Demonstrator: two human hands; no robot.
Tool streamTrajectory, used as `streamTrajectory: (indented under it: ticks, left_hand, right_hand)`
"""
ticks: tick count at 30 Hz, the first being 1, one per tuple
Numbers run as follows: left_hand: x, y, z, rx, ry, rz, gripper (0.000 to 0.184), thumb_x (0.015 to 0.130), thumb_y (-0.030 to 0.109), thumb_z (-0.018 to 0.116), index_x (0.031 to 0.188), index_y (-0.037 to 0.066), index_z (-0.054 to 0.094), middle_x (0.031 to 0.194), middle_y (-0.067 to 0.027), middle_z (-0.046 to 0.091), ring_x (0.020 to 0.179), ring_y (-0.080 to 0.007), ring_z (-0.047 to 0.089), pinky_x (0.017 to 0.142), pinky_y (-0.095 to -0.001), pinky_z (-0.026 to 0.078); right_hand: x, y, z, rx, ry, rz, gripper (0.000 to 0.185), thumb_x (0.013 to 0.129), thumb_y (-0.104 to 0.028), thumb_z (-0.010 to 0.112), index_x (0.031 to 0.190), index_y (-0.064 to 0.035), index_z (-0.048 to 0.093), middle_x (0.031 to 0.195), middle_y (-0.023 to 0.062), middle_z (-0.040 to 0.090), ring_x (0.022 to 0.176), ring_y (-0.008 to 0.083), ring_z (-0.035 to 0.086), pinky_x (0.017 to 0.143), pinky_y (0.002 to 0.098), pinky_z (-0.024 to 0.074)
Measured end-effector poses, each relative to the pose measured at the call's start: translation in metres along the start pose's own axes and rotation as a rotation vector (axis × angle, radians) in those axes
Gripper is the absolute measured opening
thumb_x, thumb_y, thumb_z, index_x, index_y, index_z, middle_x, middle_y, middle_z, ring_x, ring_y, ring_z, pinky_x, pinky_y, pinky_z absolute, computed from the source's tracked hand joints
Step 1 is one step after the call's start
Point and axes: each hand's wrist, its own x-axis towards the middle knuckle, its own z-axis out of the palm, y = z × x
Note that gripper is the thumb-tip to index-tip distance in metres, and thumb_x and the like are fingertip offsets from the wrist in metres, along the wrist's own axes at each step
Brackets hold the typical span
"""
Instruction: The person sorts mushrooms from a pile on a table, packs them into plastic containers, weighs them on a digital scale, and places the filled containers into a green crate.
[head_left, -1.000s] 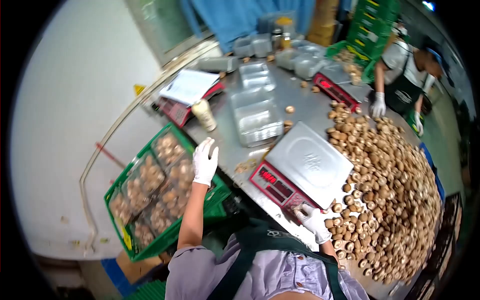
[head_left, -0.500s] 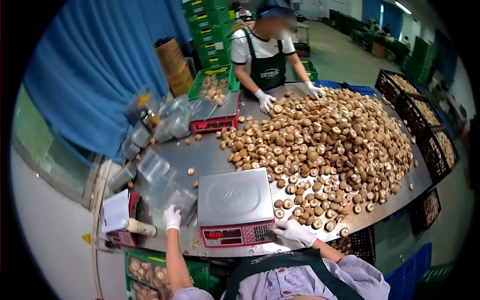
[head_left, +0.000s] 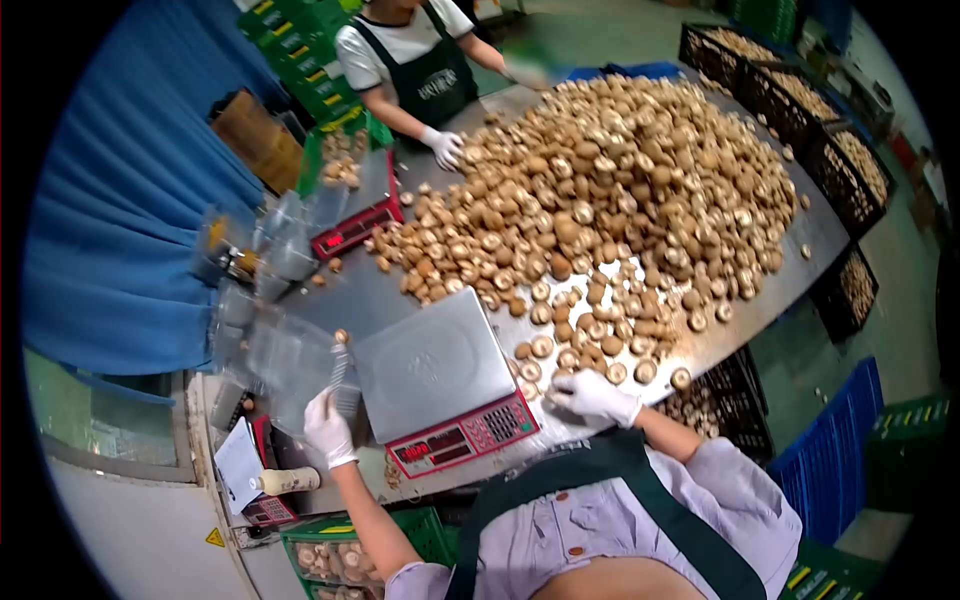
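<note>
My left hand [head_left: 328, 428], in a white glove, is closed on the edge of a clear plastic tray [head_left: 344, 388], tilted against the left side of the scale. The scale [head_left: 430, 370] has a bare steel plate and a red keypad front with a lit display. On its right, my gloved right hand [head_left: 592, 396] hangs palm down over the table edge, fingers loosely bent and slightly apart, nothing visible in them. Loose brown mushrooms [head_left: 616, 373] lie just beyond its fingertips, in front of a large mushroom pile [head_left: 600, 190].
Clear trays [head_left: 290, 360] are stacked on the left, near a clipboard [head_left: 238, 465] and a pale bottle [head_left: 290, 481]. Across the table, a co-worker's gloved hand [head_left: 443, 148] touches the pile beside a second red scale [head_left: 355, 230]. Black mushroom crates [head_left: 850, 180] line the right.
My view has turned and dipped, so the scale appears rotated. The left hand's tray now stands more on edge beside the scale. My right hand has left the scale's corner toward the loose mushrooms.
</note>
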Motion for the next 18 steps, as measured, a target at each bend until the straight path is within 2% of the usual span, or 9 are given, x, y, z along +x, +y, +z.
streamTrajectory:
  ticks: [5,7,9,11,13,14,15,18]
  left_hand:
    - [-0.054,0.049,0.059,0.037,-0.511,0.160,0.009,0.080,0.013,0.066,0.087,0.013,0.071,0.087,-0.0054,0.068,0.083,-0.0252,0.063,0.074,-0.0355,0.050]
    - [-0.061,0.065,0.062,0.086,-0.490,0.162,0.009,0.080,0.017,0.066,0.087,0.014,0.071,0.085,-0.0047,0.067,0.082,-0.0257,0.062,0.072,-0.0363,0.050]
    - [-0.062,0.077,0.056,0.020,-0.560,0.154,0.009,0.080,0.016,0.066,0.086,0.014,0.070,0.085,-0.0050,0.067,0.081,-0.0261,0.061,0.071,-0.0370,0.049]
    - [-0.060,0.079,0.049,0.037,-0.646,0.105,0.016,0.078,0.021,0.069,0.091,0.013,0.071,0.089,-0.0062,0.068,0.085,-0.0270,0.062,0.075,-0.0362,0.050]
    - [-0.050,0.094,0.033,0.036,-0.875,-0.026,0.030,0.075,0.027,0.073,0.099,0.010,0.070,0.097,-0.0085,0.068,0.091,-0.0282,0.063,0.080,-0.0360,0.050]
    - [-0.043,0.103,0.027,0.022,-0.899,-0.052,0.043,0.072,0.031,0.077,0.106,0.006,0.067,0.103,-0.0119,0.067,0.095,-0.0285,0.063,0.083,-0.0361,0.049]
    - [-0.042,0.106,0.029,-0.048,-0.843,-0.108,0.039,0.074,0.026,0.076,0.105,0.004,0.067,0.102,-0.0144,0.066,0.094,-0.0289,0.064,0.083,-0.0361,0.049]
    - [-0.026,0.144,0.032,-0.186,-0.594,-0.027,0.026,0.078,0.013,0.071,0.101,0.001,0.066,0.100,-0.0152,0.066,0.094,-0.0302,0.063,0.084,-0.0350,0.049]
  right_hand:
    - [-0.009,0.004,-0.021,-0.005,-0.006,0.098,0.027,0.086,-0.032,0.055,0.096,-0.0092,0.065,0.079,0.0200,0.065,0.073,0.0377,0.064,0.069,0.0456,0.0505]
    - [-0.012,0.019,-0.023,-0.009,-0.028,0.142,0.027,0.086,-0.033,0.056,0.096,-0.0094,0.066,0.080,0.0194,0.065,0.074,0.0370,0.064,0.070,0.0448,0.0507]
    - [-0.016,0.031,-0.026,-0.013,0.052,0.121,0.025,0.087,-0.033,0.058,0.092,-0.0098,0.065,0.077,0.0191,0.064,0.071,0.0367,0.063,0.067,0.0420,0.0512]
    - [-0.021,0.037,-0.038,-0.031,0.038,0.188,0.026,0.087,-0.036,0.057,0.094,-0.0119,0.066,0.078,0.0179,0.065,0.072,0.0365,0.064,0.068,0.0422,0.0514]
    - [-0.022,0.053,-0.043,-0.047,0.078,0.175,0.027,0.088,-0.037,0.057,0.096,-0.0127,0.066,0.078,0.0173,0.065,0.073,0.0359,0.064,0.068,0.0426,0.0513]
    - [-0.027,0.053,-0.054,-0.056,0.076,0.221,0.025,0.088,-0.035,0.057,0.095,-0.0129,0.066,0.078,0.0169,0.065,0.074,0.0350,0.064,0.068,0.0420,0.0515]
    - [-0.028,0.067,-0.055,-0.048,0.097,0.223,0.022,0.087,-0.033,0.058,0.094,-0.0129,0.067,0.078,0.0162,0.066,0.074,0.0339,0.065,0.068,0.0412,0.0517]
    - [-0.034,0.094,-0.071,-0.126,0.180,0.213,0.021,0.085,-0.030,0.060,0.095,-0.0120,0.067,0.080,0.0158,0.066,0.075,0.0332,0.065,0.069,0.0405,0.0519]
